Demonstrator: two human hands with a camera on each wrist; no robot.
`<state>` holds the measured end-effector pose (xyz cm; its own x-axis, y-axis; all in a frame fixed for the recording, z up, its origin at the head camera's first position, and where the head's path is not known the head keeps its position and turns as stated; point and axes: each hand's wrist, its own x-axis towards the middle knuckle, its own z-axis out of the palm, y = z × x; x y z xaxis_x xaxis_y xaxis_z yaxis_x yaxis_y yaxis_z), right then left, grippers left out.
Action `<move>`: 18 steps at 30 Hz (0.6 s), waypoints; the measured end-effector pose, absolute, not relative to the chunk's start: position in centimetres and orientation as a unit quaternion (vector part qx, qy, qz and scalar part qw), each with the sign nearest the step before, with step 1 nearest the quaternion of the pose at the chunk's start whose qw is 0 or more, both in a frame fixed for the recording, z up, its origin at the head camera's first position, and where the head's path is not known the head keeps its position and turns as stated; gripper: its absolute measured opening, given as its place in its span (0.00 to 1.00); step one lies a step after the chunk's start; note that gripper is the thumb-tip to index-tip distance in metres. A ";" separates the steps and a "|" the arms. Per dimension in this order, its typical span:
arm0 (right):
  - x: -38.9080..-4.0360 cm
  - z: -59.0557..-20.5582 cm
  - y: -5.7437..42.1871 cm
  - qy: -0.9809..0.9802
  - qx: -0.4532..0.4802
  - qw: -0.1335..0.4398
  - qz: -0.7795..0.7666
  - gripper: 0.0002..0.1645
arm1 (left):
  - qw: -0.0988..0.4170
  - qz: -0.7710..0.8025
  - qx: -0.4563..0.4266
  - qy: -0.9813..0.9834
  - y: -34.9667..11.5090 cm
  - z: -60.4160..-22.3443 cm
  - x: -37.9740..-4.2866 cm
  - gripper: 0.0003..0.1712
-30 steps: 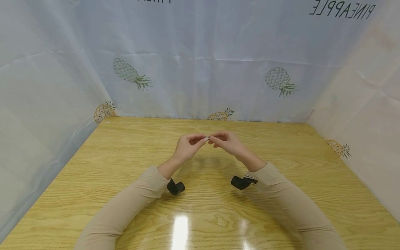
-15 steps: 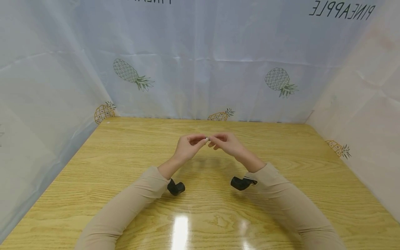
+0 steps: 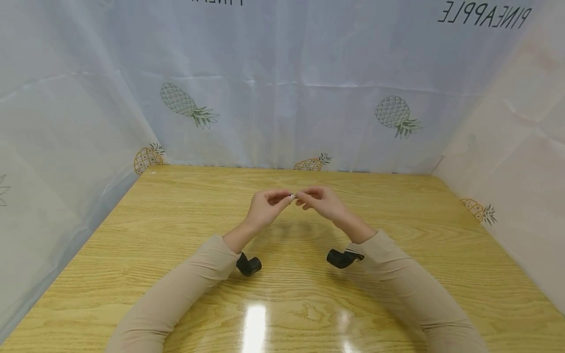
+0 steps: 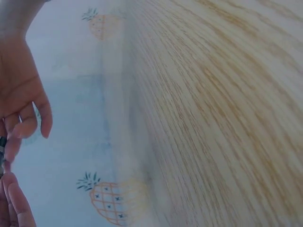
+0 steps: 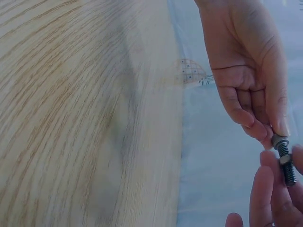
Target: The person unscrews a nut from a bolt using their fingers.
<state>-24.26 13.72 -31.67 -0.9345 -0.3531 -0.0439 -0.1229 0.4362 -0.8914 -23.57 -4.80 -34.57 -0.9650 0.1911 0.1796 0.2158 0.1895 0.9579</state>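
Note:
A small metal bolt (image 5: 289,176) is held up above the table between both hands, its dark threaded end toward the right hand. My left hand (image 3: 263,208) pinches the bolt's head between thumb and fingertips. Partway along the thread sits a nut (image 5: 285,160). The thumb and index finger of my right hand (image 3: 324,202) are on either side of this nut, the other fingers loosely bent below. In the left wrist view only the dark tip of the bolt (image 4: 2,142) shows at the edge, beside the right fingertips.
The wooden table (image 3: 282,309) lies under the arms, with bright reflections near its front. Black curved pieces (image 3: 341,258) stick out under both cuffs. A pale pineapple-print curtain (image 3: 273,117) closes off the back and both sides.
The right fingertips shift slightly at the nut, in toward the left hand and then back out a little. The left hand keeps its hold and place.

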 end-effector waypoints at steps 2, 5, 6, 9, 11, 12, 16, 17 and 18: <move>-24.3 -31.7 13.8 0.838 -0.148 0.106 -0.514 0.22 | 0.011 -0.624 -0.131 -0.770 -4.8 -34.6 -23.6 0.17; -24.3 -31.7 13.8 0.836 -0.152 0.103 -0.517 0.24 | 0.008 -0.627 -0.129 -0.768 -4.8 -34.6 -23.6 0.17; -24.3 -31.7 13.8 0.835 -0.153 0.106 -0.518 0.25 | 0.008 -0.628 -0.130 -0.768 -4.8 -34.6 -23.6 0.17; -24.3 -31.6 13.7 0.835 -0.144 0.122 -0.517 0.25 | 0.007 -0.625 -0.132 -0.769 -4.8 -34.6 -23.6 0.17; -24.3 -31.5 13.7 0.836 -0.138 0.132 -0.515 0.24 | 0.008 -0.624 -0.133 -0.770 -4.7 -34.6 -23.6 0.17; -24.3 -31.5 13.7 0.838 -0.136 0.134 -0.512 0.24 | 0.010 -0.623 -0.134 -0.771 -4.7 -34.6 -23.6 0.17; -24.3 -31.6 13.8 0.844 -0.147 0.121 -0.502 0.20 | 0.012 -0.624 -0.135 -0.769 -4.7 -34.6 -23.6 0.17; -24.3 -31.6 13.8 0.845 -0.152 0.114 -0.500 0.19 | 0.012 -0.625 -0.135 -0.769 -4.7 -34.6 -23.6 0.17; -24.2 -31.7 13.8 0.845 -0.159 0.108 -0.500 0.20 | 0.012 -0.627 -0.135 -0.767 -4.7 -34.6 -23.6 0.17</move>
